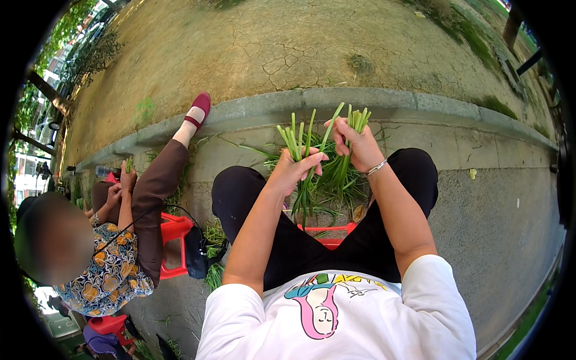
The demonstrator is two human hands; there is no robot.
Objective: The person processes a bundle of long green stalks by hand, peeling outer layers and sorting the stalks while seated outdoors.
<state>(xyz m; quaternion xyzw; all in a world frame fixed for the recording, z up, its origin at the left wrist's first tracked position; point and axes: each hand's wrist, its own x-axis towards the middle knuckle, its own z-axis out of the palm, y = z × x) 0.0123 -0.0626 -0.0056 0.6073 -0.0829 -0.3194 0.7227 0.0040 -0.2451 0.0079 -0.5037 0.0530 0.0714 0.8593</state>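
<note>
My left hand (296,169) is closed round a small bunch of long green stalks (291,142), their pale cut ends pointing up and away from me. Thin leaves trail down below that fist. A single stalk (329,130) slants up from the left thumb, its upper part beside the fingertips of my right hand (358,146). The right hand grips a second bunch of green stalks (360,119), held upright with ends level. Both bunches are above my parted knees. Beneath them, a loose heap of greens (348,185) lies on the ground, partly hidden by my hands.
A red stool (329,242) shows between my thighs. Beyond the heap runs a low concrete kerb (372,103) with cracked earth behind it. To my left a seated person (114,258) handles green stalks, near a red stool (174,243) and a black bag (197,255).
</note>
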